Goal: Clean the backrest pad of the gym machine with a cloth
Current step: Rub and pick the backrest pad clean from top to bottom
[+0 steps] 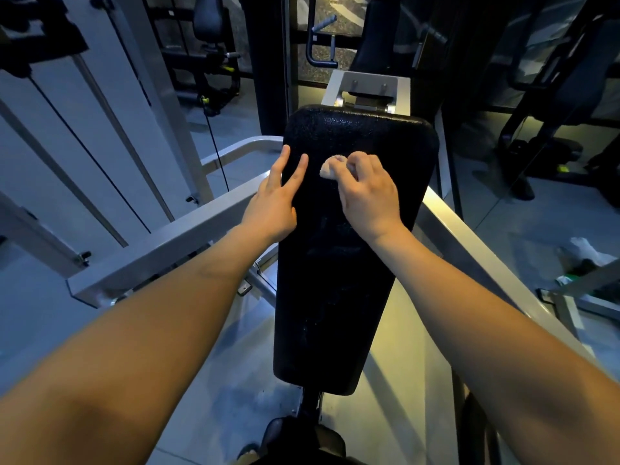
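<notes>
The black backrest pad (339,280) of the gym machine runs down the middle of the view, long and padded, with faint wet streaks on its lower half. My right hand (367,194) is closed around a small pale cloth (330,167) and presses it against the upper part of the pad. Only a bunched end of the cloth shows past my knuckles. My left hand (276,196) lies flat at the pad's left edge, fingers spread and holding nothing.
White steel frame bars (174,243) flank the pad on both sides. A white weight-stack tower with cables (100,129) stands at left. Dark gym machines (553,95) fill the back. A white bag or rag with bottles (583,260) lies on the floor at right.
</notes>
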The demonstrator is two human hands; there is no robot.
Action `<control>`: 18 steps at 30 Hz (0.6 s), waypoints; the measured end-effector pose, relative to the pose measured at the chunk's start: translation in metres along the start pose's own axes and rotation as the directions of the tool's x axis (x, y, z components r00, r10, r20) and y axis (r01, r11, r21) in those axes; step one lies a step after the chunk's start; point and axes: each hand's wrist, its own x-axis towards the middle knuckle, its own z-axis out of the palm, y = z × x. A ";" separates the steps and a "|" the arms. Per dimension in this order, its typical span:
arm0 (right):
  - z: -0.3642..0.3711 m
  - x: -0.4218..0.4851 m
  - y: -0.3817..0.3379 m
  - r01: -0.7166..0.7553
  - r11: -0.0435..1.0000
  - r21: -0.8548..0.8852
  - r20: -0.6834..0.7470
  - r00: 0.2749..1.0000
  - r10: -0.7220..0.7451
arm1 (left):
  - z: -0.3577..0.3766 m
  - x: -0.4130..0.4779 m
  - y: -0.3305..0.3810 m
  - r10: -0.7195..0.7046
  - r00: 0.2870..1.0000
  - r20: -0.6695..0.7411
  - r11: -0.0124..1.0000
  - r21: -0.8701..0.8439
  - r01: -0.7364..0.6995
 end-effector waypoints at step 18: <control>0.016 -0.066 -0.019 0.189 0.979 0.080 0.205 0.958 -0.202 | 0.001 0.001 -0.012 0.069 0.997 -0.022 0.989 0.129 -0.066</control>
